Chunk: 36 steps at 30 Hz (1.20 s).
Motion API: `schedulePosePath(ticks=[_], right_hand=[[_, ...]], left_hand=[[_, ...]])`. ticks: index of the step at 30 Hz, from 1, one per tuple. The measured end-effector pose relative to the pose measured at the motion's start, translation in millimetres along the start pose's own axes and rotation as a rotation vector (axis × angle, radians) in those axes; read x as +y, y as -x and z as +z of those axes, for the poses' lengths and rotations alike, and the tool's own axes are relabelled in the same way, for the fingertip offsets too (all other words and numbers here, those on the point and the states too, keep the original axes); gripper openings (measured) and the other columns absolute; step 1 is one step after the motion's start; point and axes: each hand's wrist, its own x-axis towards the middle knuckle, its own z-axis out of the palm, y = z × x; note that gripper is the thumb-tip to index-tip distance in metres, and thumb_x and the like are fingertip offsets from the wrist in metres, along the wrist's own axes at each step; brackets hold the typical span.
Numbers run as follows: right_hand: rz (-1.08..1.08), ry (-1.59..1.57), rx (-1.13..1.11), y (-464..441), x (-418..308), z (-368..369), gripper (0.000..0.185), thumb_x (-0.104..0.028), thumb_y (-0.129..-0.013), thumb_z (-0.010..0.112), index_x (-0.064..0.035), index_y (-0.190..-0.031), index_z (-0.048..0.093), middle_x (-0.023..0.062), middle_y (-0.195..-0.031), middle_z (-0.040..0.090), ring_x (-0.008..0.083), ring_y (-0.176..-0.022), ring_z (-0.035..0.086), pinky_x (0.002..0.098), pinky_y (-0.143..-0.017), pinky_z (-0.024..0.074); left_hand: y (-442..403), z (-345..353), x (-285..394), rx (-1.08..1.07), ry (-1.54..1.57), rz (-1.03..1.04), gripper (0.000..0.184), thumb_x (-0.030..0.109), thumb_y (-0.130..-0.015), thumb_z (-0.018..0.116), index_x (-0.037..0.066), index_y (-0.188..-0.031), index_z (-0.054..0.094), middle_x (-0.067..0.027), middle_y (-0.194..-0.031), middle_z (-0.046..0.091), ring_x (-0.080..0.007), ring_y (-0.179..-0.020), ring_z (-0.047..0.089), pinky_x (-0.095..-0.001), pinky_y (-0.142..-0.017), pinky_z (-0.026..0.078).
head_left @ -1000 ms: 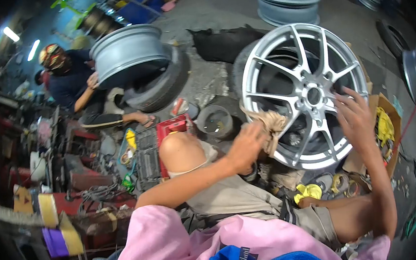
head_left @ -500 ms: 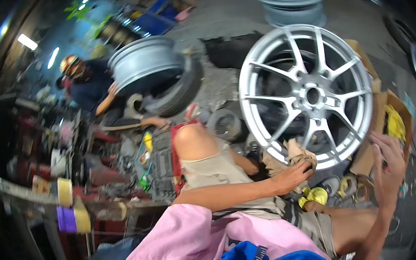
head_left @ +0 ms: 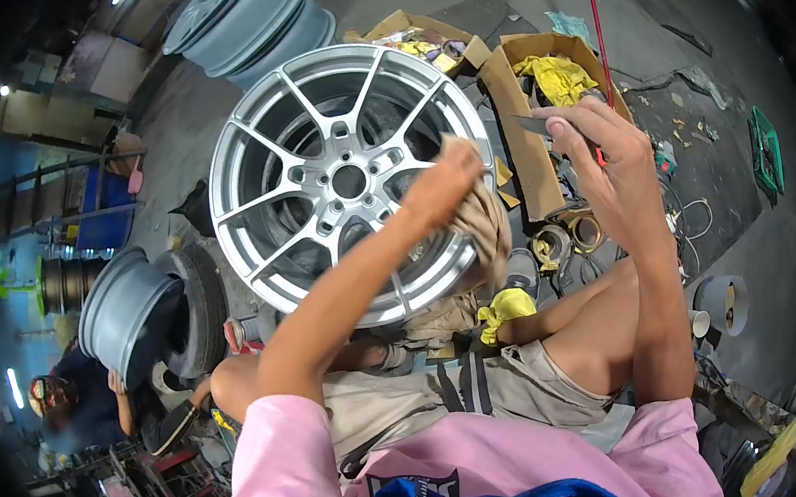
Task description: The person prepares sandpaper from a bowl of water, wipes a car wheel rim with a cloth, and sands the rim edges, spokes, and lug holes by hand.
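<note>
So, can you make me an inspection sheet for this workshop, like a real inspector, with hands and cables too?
Surface: dark floor, littered with scraps.
Job's things: silver spoked wheel, face up; tan cloth over its edge.
Clutter: open cardboard box with yellow cloth; tape rolls beside the wheel.
Hands: left hand grips the tan cloth; right hand pinches a thin grey tool, mostly hidden.
Cables: red line hanging near the box; cannot tell whether cord or hose.
Surroundings: stacked wheels beyond; another person at far left by a grey rim.
</note>
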Motion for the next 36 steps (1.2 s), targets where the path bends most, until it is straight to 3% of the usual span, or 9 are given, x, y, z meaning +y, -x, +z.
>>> schedulePosePath(ticks=[5,11,14,17,22,26,30,34,36], right_hand=[[0.174,-0.119,-0.021,1.9,6.9,0.6,0.018,-0.012,-0.102,0.069,0.0025,-0.11,0.075,0.0121,-0.088,0.071,0.0217,-0.069,0.063,0.0337,-0.064,0.0491],[0.069,-0.045,0.039,-0.8,7.9,0.8,0.016,-0.01,-0.095,0.076,0.001,-0.107,0.077,0.0104,-0.082,0.065,0.0197,-0.068,0.063,0.0345,-0.064,0.0486],[0.027,-0.033,0.085,-3.5,8.2,4.1,0.016,-0.008,-0.093,0.077,0.0009,-0.106,0.077,0.0103,-0.082,0.065,0.0204,-0.067,0.063,0.0346,-0.063,0.0481],[-0.028,-0.05,0.016,-5.1,9.0,4.2,0.019,-0.007,-0.092,0.077,0.0007,-0.109,0.077,0.0108,-0.083,0.066,0.0218,-0.067,0.063,0.0348,-0.062,0.048],[-0.007,0.0,-0.042,-8.4,4.6,16.9,0.021,-0.005,-0.093,0.074,0.0002,-0.114,0.076,0.0121,-0.084,0.066,0.0243,-0.069,0.063,0.0354,-0.064,0.0484],[-0.096,-0.069,0.071,-13.1,5.8,27.7,0.021,-0.003,-0.095,0.071,0.0008,-0.115,0.075,0.0144,-0.088,0.067,0.0255,-0.069,0.064,0.0351,-0.065,0.0487],[-0.047,-0.031,0.045,-10.7,10.5,23.5,0.021,-0.003,-0.091,0.074,0.0014,-0.111,0.077,0.0138,-0.086,0.064,0.0274,-0.071,0.065,0.0356,-0.068,0.05],[-0.003,0.093,-0.027,-10.2,12.3,18.8,0.018,-0.013,-0.091,0.079,0.0041,-0.092,0.073,0.0125,-0.076,0.06,0.0286,-0.066,0.061,0.0397,-0.063,0.0455],[0.009,0.085,-0.03,-11.1,8.0,19.2,0.021,-0.016,-0.091,0.079,0.0042,-0.089,0.071,0.0132,-0.075,0.061,0.0297,-0.066,0.061,0.0408,-0.063,0.0445]], left_hand=[[-15.1,-71.3,-99.1,0.199,-0.305,0.008,0.033,0.006,-0.094,0.059,0.004,-0.127,0.061,-0.019,-0.134,0.058,-0.0384,-0.127,0.059,-0.0453,-0.106,0.053],[5.2,-194.3,-181.4,0.431,-0.486,-0.395,0.038,0.002,-0.088,0.058,0.003,-0.126,0.065,-0.0227,-0.129,0.063,-0.0436,-0.122,0.058,-0.0501,-0.106,0.048],[27.8,-195.0,-224.9,0.379,-0.544,-0.657,0.037,0.015,-0.094,0.06,0.004,-0.129,0.067,-0.0237,-0.123,0.069,-0.0464,-0.118,0.062,-0.0517,-0.106,0.048],[26.3,-166.0,-244.4,0.564,-0.459,-0.564,0.04,0.017,-0.094,0.061,0.003,-0.131,0.068,-0.0265,-0.123,0.07,-0.047,-0.118,0.063,-0.053,-0.106,0.048],[-41.8,-134.4,-199.2,0.315,-0.159,-0.505,0.035,0.008,-0.088,0.061,0.005,-0.119,0.078,-0.025,-0.118,0.074,-0.0435,-0.111,0.07,-0.0506,-0.1,0.054],[-78.4,-60.0,-128.9,0.549,-0.145,-0.483,0.037,0.0,-0.084,0.058,0.008,-0.113,0.079,-0.0244,-0.104,0.075,-0.0447,-0.096,0.072,-0.0527,-0.091,0.056],[-57.8,-30.4,-64.9,0.245,-0.004,-0.28,0.043,-0.006,-0.082,0.054,0.004,-0.116,0.077,-0.0216,-0.108,0.076,-0.0432,-0.098,0.072,-0.0485,-0.091,0.056],[2.6,-16.1,-17.3,0.275,0.277,-0.164,0.033,-0.006,-0.08,0.058,0.0,-0.108,0.075,-0.0224,-0.112,0.074,-0.0423,-0.106,0.07,-0.0516,-0.1,0.053],[30.5,-23.6,4.2,0.242,0.118,-0.116,0.033,-0.005,-0.08,0.059,-0.001,-0.108,0.074,-0.021,-0.114,0.073,-0.0408,-0.111,0.068,-0.0501,-0.102,0.051]])
